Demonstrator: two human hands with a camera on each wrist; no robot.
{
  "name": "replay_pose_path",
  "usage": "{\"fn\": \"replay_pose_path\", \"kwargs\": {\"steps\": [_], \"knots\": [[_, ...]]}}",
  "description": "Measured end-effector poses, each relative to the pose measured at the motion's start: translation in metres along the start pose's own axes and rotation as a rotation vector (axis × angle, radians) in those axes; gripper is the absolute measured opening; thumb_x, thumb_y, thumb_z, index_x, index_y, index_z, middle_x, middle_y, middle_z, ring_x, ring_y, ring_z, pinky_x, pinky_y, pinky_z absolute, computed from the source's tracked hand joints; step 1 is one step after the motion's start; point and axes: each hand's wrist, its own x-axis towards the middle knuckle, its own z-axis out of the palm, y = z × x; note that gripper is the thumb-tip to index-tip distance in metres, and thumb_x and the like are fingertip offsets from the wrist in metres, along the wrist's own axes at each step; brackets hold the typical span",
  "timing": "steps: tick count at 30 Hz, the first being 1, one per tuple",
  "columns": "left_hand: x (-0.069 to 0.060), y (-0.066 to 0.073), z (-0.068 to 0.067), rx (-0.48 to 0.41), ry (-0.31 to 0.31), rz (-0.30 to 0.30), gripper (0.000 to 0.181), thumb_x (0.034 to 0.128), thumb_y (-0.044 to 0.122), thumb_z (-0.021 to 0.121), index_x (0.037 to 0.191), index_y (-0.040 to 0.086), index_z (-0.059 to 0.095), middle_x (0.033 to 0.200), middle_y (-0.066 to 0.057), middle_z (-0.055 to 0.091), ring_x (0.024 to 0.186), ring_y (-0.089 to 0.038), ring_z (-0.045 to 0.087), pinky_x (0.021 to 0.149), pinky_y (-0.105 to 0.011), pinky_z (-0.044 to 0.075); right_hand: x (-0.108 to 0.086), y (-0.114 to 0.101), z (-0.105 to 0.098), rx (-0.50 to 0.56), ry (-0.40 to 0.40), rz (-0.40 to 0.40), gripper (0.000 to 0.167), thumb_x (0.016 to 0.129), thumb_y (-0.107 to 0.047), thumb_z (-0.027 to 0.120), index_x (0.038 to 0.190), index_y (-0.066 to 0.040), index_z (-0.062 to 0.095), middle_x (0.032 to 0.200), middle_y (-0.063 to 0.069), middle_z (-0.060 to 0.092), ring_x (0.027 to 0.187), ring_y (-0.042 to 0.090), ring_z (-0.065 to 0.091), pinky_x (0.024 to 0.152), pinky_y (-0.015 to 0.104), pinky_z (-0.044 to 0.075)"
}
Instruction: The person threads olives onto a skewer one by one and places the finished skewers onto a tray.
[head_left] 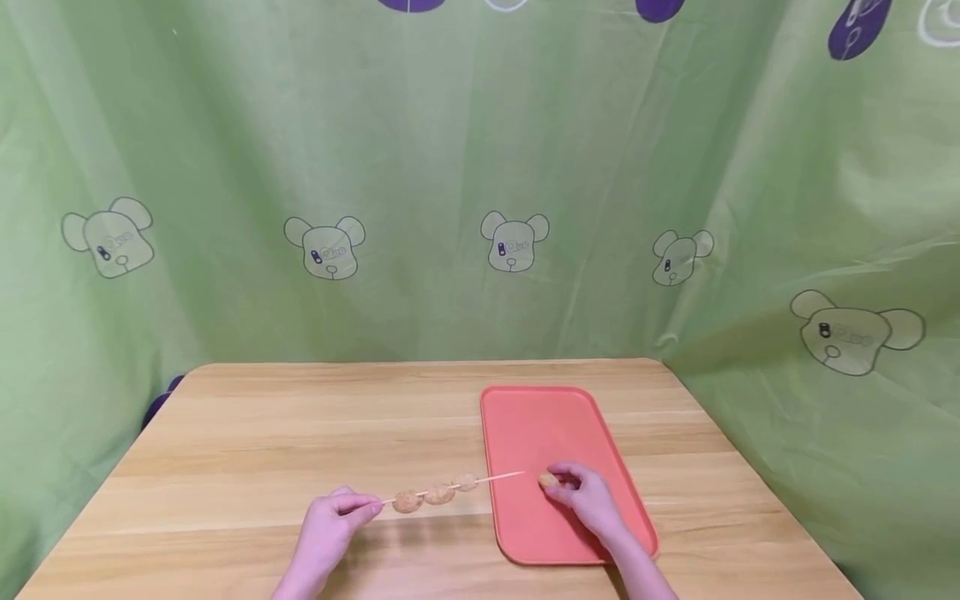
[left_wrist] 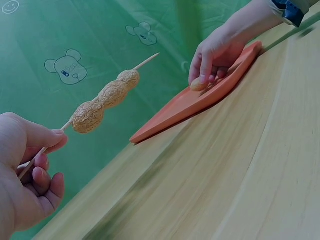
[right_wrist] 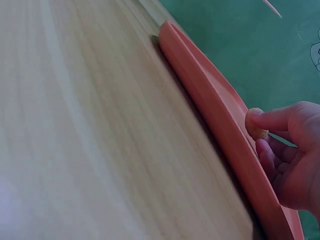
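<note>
My left hand [head_left: 330, 533] pinches the bare end of a thin wooden skewer [head_left: 501, 477] between thumb and fingers. Threaded on it are three light-brown, wrinkled balls [left_wrist: 113, 93], largest nearest the hand and smallest toward the pointed tip. The skewer is held up over the table, its tip reaching over the pink-orange tray [head_left: 528, 425]. Above that tray, my right hand [head_left: 585, 496] pinches a small yellowish-brown ball [right_wrist: 256, 123] by thumb and fingers. A short gap separates this ball from the skewer's tip in the head view.
The tray lies flat on the right half of a light wood table [head_left: 337, 433]; its low raised rim runs all round. A green curtain [head_left: 420, 292] with printed bear heads hangs behind and beside the table. Something dark purple [head_left: 157, 404] shows past the left back corner.
</note>
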Motion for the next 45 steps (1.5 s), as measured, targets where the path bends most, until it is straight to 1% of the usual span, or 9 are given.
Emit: {"fn": "replay_pose_path", "kwargs": {"steps": [4, 8, 11, 15, 19, 22, 29, 39, 45], "knots": [[0.001, 0.002, -0.001, 0.001, 0.006, -0.004, 0.01, 0.0737, 0.006, 0.074, 0.082, 0.001, 0.072, 0.071, -0.002, 0.06, 0.069, -0.011, 0.052, 0.066, -0.024, 0.042, -0.002, -0.003, -0.001, 0.048, -0.011, 0.025, 0.033, 0.07, 0.001, 0.076, 0.101, 0.006, 0.065, 0.086, 0.008, 0.062, 0.072, 0.012, 0.053, 0.06, 0.021, 0.045], [0.001, 0.004, -0.002, 0.009, 0.008, 0.0, 0.008, 0.0741, 0.006, 0.073, 0.082, 0.001, 0.072, 0.071, -0.003, 0.06, 0.069, -0.011, 0.052, 0.066, -0.024, 0.042, -0.004, -0.006, -0.001, 0.096, -0.046, 0.039, 0.036, 0.071, 0.003, 0.074, 0.106, 0.006, 0.063, 0.086, 0.007, 0.062, 0.068, 0.011, 0.053, 0.05, 0.023, 0.044], [0.001, 0.005, -0.002, 0.013, 0.011, 0.002, 0.009, 0.0741, 0.006, 0.073, 0.082, 0.001, 0.072, 0.072, -0.003, 0.061, 0.07, -0.011, 0.052, 0.066, -0.024, 0.042, -0.006, -0.01, -0.002, 0.135, -0.082, 0.034, 0.039, 0.072, 0.004, 0.072, 0.11, 0.008, 0.06, 0.084, 0.007, 0.061, 0.063, 0.012, 0.053, 0.047, 0.025, 0.045], [0.002, 0.005, -0.003, 0.005, 0.014, -0.003, 0.01, 0.0739, 0.006, 0.074, 0.082, 0.001, 0.072, 0.072, -0.003, 0.061, 0.07, -0.011, 0.053, 0.067, -0.024, 0.042, -0.008, -0.017, -0.002, 0.158, -0.101, -0.008, 0.04, 0.073, 0.005, 0.072, 0.11, 0.01, 0.059, 0.081, 0.009, 0.059, 0.063, 0.012, 0.053, 0.053, 0.024, 0.047], [0.001, 0.002, -0.004, 0.003, 0.008, -0.014, 0.012, 0.0745, 0.007, 0.073, 0.084, 0.0, 0.072, 0.074, -0.003, 0.061, 0.071, -0.01, 0.052, 0.067, -0.024, 0.042, -0.01, -0.024, -0.003, 0.158, -0.092, -0.051, 0.037, 0.072, 0.003, 0.073, 0.107, 0.009, 0.062, 0.084, 0.008, 0.061, 0.072, 0.011, 0.055, 0.065, 0.022, 0.047], [0.002, 0.0, -0.004, 0.009, -0.001, -0.024, 0.013, 0.0752, 0.008, 0.073, 0.086, 0.0, 0.072, 0.075, -0.003, 0.061, 0.071, -0.01, 0.052, 0.067, -0.024, 0.041, -0.011, -0.029, -0.002, 0.177, -0.103, -0.065, 0.036, 0.072, 0.005, 0.073, 0.106, 0.008, 0.062, 0.088, 0.009, 0.062, 0.076, 0.012, 0.056, 0.069, 0.022, 0.047], [0.002, -0.001, -0.004, 0.001, 0.005, -0.028, 0.013, 0.0746, 0.007, 0.073, 0.085, -0.001, 0.072, 0.073, -0.003, 0.061, 0.071, -0.01, 0.052, 0.067, -0.024, 0.041, -0.015, -0.037, -0.006, 0.229, -0.175, -0.121, 0.039, 0.074, 0.007, 0.07, 0.11, 0.012, 0.058, 0.101, 0.019, 0.062, 0.084, 0.012, 0.056, 0.074, 0.022, 0.048], [-0.001, 0.001, -0.006, -0.01, 0.022, -0.003, 0.01, 0.0732, 0.005, 0.074, 0.082, 0.0, 0.072, 0.068, -0.001, 0.058, 0.067, -0.009, 0.051, 0.065, -0.023, 0.041, -0.019, -0.048, -0.008, 0.184, -0.219, -0.175, 0.035, 0.076, 0.0, 0.071, 0.109, 0.007, 0.061, 0.093, 0.011, 0.06, 0.079, 0.01, 0.059, 0.073, 0.022, 0.049], [-0.002, 0.002, -0.007, -0.02, 0.021, -0.016, 0.009, 0.0733, 0.004, 0.074, 0.082, 0.001, 0.072, 0.068, 0.0, 0.058, 0.068, -0.009, 0.051, 0.066, -0.023, 0.041, -0.02, -0.045, -0.007, 0.174, -0.227, -0.299, 0.032, 0.076, 0.003, 0.069, 0.107, 0.008, 0.061, 0.098, 0.015, 0.059, 0.081, 0.009, 0.056, 0.073, 0.022, 0.048]]}}
